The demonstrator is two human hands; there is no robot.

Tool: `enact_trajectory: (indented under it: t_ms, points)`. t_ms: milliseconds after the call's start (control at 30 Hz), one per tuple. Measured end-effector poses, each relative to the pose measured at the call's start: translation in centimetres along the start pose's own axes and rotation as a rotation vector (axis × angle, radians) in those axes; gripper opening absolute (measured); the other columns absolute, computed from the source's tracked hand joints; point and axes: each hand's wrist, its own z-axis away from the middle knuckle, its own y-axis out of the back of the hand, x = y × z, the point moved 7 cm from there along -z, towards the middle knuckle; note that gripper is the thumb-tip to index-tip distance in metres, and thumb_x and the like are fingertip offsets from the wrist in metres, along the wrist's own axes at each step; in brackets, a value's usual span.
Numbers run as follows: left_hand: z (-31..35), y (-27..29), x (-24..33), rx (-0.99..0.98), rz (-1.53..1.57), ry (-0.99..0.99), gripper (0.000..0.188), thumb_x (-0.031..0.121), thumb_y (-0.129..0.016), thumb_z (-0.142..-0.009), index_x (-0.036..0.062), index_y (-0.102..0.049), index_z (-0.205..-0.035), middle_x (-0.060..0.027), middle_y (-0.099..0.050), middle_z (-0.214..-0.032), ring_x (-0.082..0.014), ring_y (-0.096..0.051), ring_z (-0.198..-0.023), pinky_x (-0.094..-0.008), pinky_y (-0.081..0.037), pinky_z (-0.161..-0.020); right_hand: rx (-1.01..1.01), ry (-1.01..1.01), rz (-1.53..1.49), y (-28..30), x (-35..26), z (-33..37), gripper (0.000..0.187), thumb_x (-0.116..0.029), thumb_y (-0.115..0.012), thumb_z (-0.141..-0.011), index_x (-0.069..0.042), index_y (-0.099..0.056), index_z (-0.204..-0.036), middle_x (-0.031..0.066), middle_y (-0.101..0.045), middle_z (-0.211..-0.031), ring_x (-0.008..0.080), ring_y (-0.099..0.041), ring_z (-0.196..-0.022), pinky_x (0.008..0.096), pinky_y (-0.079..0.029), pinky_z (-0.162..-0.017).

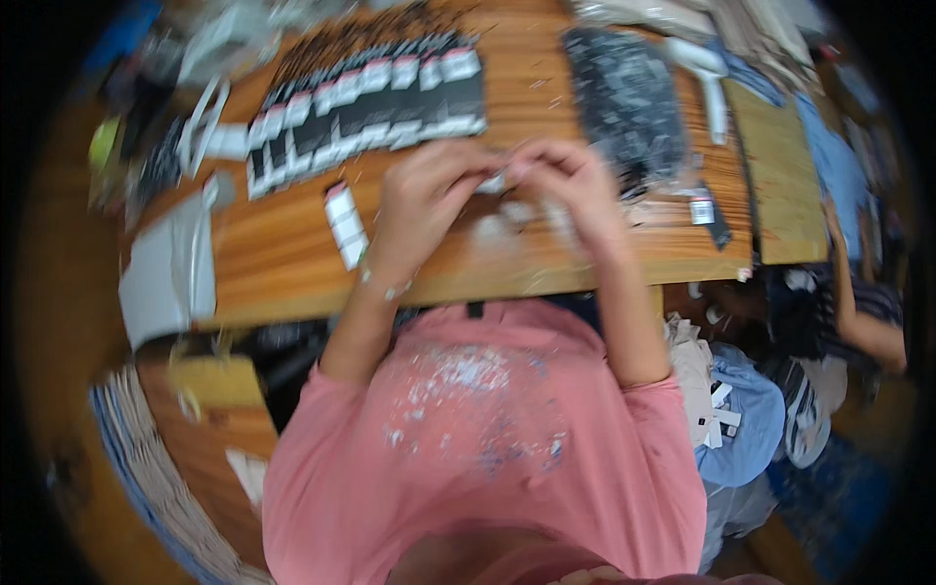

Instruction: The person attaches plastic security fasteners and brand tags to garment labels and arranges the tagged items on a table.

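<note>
My left hand (429, 190) and my right hand (575, 185) meet above the wooden table (292, 278), fingertips pinched together at nearly one spot. A small whitish piece shows between them, too blurred to name. Under the fingers lie small clear-white bits (515, 210). Beyond my left hand, black hang tags (400, 102) with white labels overlap in a fanned row, their dark strings (341, 49) spread toward the back. One loose tag (345, 226), mostly white, lies beside my left wrist.
A clear bag of black items (624, 102) lies at back right, beside a white handheld tool (710, 83). Another tag (710, 214) is near the right edge. White plastic (171, 268) covers the left corner. Another person's arm (848, 292) shows at right, above piled garments (736, 414).
</note>
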Motion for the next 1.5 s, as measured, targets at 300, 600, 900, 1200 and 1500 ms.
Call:
enact_trajectory:
  t_ms: [300, 600, 900, 1200, 1500]
  points:
    - [2.1, -0.6, -3.0, -0.016, 0.381, 0.275, 0.025, -0.002, -0.060, -0.076, -0.0004, -0.059, -0.101, -0.0062, -0.062, -0.090, -0.0096, -0.058, -0.081, -0.0214, -0.047, -0.070, 0.168, 0.224, -0.516, 1.8, -1.8, -2.0, 0.010, -0.011, -0.049, -0.086, -0.003, -0.053, -0.087, 0.0067, -0.056, -0.081, 0.0112, -0.050, -0.071, 0.0238, -0.042, -0.066]
    - [3.5, -3.7, -6.4, -0.183, 0.584, 0.560, 0.027, -0.001, -0.059, -0.078, -0.0010, -0.056, -0.104, -0.0083, -0.059, -0.100, -0.0073, -0.057, -0.085, -0.0171, -0.045, -0.072, 0.188, 0.259, -0.549, 3.0, -0.1, -3.4, 0.012, -0.013, -0.046, -0.088, -0.001, -0.051, -0.091, 0.0133, -0.058, -0.084, 0.0196, -0.056, -0.074, 0.0350, -0.048, -0.072]
    - [6.4, 8.5, -10.4, -0.006, -0.181, 0.464, 0.032, 0.016, -0.061, -0.079, 0.0042, -0.056, -0.109, -0.0067, -0.059, -0.096, -0.0118, -0.057, -0.079, -0.0236, -0.047, -0.072, 0.265, 0.112, -0.449, 3.8, 5.3, -3.6, 0.010, -0.010, -0.048, -0.087, -0.001, -0.051, -0.091, 0.0110, -0.057, -0.079, 0.0166, -0.056, -0.069, 0.0296, -0.050, -0.066]
    - [10.6, 12.0, -13.4, -0.154, -0.620, 0.483, 0.060, 0.026, -0.074, -0.061, 0.0058, -0.052, -0.113, -0.0117, -0.049, -0.108, -0.0287, -0.043, -0.106, -0.0351, -0.037, -0.090, 0.186, 0.089, -0.439, 2.3, 5.0, -2.8, 0.008, -0.009, -0.049, -0.086, -0.001, -0.050, -0.089, 0.0101, -0.055, -0.078, 0.0148, -0.053, -0.067, 0.0251, -0.045, -0.065]
    - [9.8, 12.1, -12.3, -0.006, -0.387, 0.536, 0.054, 0.011, -0.077, -0.056, 0.0025, -0.049, -0.101, -0.0067, -0.052, -0.097, -0.0196, -0.051, -0.091, -0.0297, -0.043, -0.081, 0.180, 0.035, -0.393, 2.0, 5.5, -2.6, 0.010, -0.010, -0.049, -0.087, -0.001, -0.051, -0.088, 0.0084, -0.056, -0.076, 0.0120, -0.052, -0.065, 0.0224, -0.044, -0.061]
